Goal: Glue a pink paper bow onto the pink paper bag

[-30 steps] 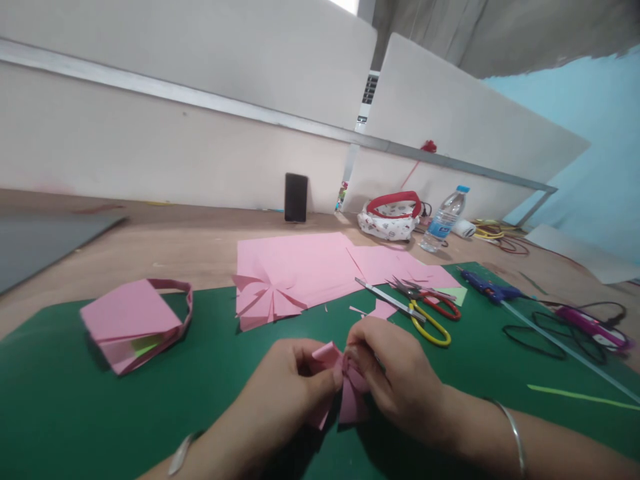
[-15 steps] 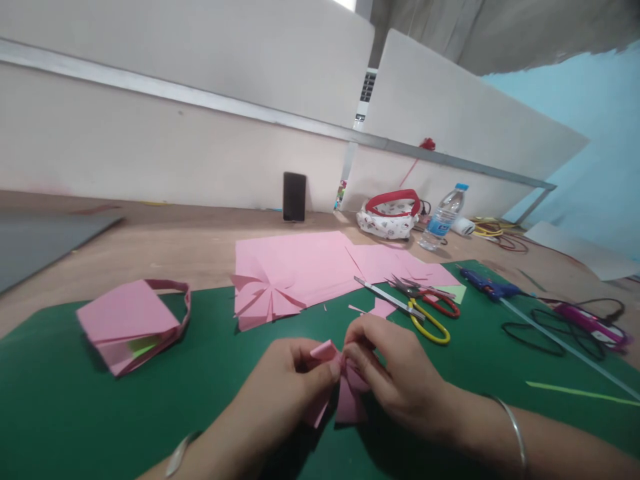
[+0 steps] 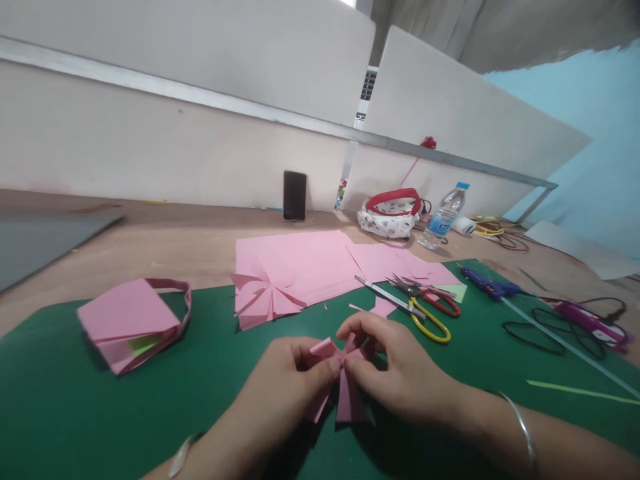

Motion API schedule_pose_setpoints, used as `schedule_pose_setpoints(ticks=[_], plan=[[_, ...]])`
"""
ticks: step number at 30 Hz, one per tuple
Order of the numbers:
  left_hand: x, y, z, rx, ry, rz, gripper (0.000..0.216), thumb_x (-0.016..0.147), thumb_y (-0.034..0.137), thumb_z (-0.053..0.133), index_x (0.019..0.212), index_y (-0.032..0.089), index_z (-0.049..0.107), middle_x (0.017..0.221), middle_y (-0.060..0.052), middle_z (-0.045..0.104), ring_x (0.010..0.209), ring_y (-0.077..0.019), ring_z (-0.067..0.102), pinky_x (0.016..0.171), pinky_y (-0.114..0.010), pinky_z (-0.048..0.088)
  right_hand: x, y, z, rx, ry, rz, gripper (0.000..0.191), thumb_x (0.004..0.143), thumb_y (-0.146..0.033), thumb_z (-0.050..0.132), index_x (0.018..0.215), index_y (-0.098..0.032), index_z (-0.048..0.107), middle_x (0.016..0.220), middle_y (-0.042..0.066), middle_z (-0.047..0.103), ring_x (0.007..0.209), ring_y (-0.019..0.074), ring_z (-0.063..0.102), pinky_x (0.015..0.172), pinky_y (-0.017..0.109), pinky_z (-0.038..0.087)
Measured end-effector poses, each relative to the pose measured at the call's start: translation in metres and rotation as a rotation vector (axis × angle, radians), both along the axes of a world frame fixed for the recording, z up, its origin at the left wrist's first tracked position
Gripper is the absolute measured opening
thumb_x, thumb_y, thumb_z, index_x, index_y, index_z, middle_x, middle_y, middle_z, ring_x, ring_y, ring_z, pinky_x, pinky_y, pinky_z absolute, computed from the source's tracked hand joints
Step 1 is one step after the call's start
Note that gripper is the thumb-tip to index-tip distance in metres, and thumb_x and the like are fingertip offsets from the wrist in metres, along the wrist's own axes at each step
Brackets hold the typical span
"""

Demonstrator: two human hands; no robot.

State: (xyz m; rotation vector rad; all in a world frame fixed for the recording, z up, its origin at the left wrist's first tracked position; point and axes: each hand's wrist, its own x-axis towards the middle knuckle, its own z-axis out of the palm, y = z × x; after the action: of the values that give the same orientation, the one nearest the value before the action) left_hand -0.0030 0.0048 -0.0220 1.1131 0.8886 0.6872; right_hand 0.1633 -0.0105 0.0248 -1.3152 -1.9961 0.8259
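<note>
Pink paper bow [image 3: 340,373] held low over the green mat [image 3: 75,413], near the counter's front edge. Left hand [image 3: 290,380] pinches its left loop; right hand [image 3: 395,367] fingers grip the centre. Since a second ago, the right fingers shifted up and the right loop now shows. Scissors [image 3: 425,310] lie just beyond.

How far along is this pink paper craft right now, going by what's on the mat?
Done, it seems: a folded pink paper bag with a handle lies on the green mat, and a cut pleated fan piece lies beside the pink sheets. In hand: the left hand and right hand pinch a small pink bow at its middle. Left, probably: fixing it; the glue gun and scissors lie untouched.
</note>
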Motion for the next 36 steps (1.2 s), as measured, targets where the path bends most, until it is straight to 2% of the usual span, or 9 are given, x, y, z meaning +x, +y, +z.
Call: schedule_pose_setpoints(ticks=[4,9,15,22,27,32,36], plan=[[0.001,0.000,0.000,-0.027,0.030,0.001,0.048,0.061,0.060,0.071,0.067,0.012,0.064,0.062,-0.004,0.058,0.056,-0.0125,0.046,0.052,-0.023,0.030,-0.001,-0.001,-0.004,-0.012,-0.006,-0.021,0.023,0.072,-0.005,0.052,0.091,-0.015,0.058,0.076,0.000,0.058,0.066,0.0118,0.053,0.060,0.024,0.044],[0.002,-0.002,0.009,-0.031,0.090,0.005,0.047,0.057,0.057,0.075,0.067,0.012,0.064,0.060,-0.003,0.057,0.054,-0.0112,0.043,0.050,-0.022,0.029,-0.002,-0.001,-0.004,-0.030,0.006,-0.023,0.020,0.071,-0.007,0.052,0.089,-0.015,0.057,0.074,0.000,0.056,0.064,0.0120,0.052,0.058,0.025,0.043],[0.003,-0.005,0.015,-0.011,0.118,0.009,0.038,0.057,0.048,0.075,0.058,0.016,0.055,0.048,0.006,0.042,0.044,-0.0067,0.032,0.042,-0.020,0.021,-0.001,0.000,-0.005,-0.032,0.016,-0.025,0.021,0.071,-0.006,0.052,0.089,-0.016,0.057,0.074,-0.001,0.055,0.063,0.0112,0.050,0.057,0.023,0.042],[0.003,-0.006,0.019,0.054,0.140,0.039,0.033,0.066,0.045,0.067,0.054,0.017,0.053,0.041,0.006,0.042,0.039,-0.0067,0.032,0.040,-0.021,0.020,-0.003,-0.004,-0.001,-0.008,-0.009,-0.022,0.019,0.073,-0.006,0.052,0.088,-0.016,0.058,0.073,-0.002,0.057,0.064,0.0107,0.051,0.057,0.022,0.041],[0.003,-0.005,0.020,0.065,0.159,0.085,0.026,0.063,0.040,0.066,0.056,0.017,0.057,0.038,0.006,0.043,0.036,-0.0072,0.034,0.039,-0.022,0.019,-0.004,-0.007,0.002,0.006,-0.018,0.001,0.020,0.073,-0.008,0.055,0.090,-0.017,0.058,0.076,-0.001,0.059,0.066,0.0114,0.053,0.059,0.023,0.042],[0.004,-0.004,0.018,0.064,0.136,0.075,0.030,0.063,0.042,0.065,0.050,0.018,0.052,0.037,0.006,0.042,0.036,-0.0067,0.034,0.039,-0.021,0.019,-0.001,-0.006,0.002,0.128,-0.003,0.027,0.009,0.078,-0.009,0.057,0.081,-0.017,0.058,0.076,-0.001,0.058,0.069,0.0107,0.051,0.063,0.023,0.041],[0.004,-0.005,0.015,0.079,0.162,0.055,0.034,0.065,0.043,0.064,0.049,0.018,0.048,0.036,0.005,0.042,0.037,-0.0067,0.032,0.040,-0.022,0.018,0.001,-0.005,0.001,0.212,-0.014,0.062,0.009,0.081,-0.008,0.055,0.076,-0.016,0.057,0.076,0.000,0.059,0.072,0.0114,0.052,0.067,0.025,0.041]])
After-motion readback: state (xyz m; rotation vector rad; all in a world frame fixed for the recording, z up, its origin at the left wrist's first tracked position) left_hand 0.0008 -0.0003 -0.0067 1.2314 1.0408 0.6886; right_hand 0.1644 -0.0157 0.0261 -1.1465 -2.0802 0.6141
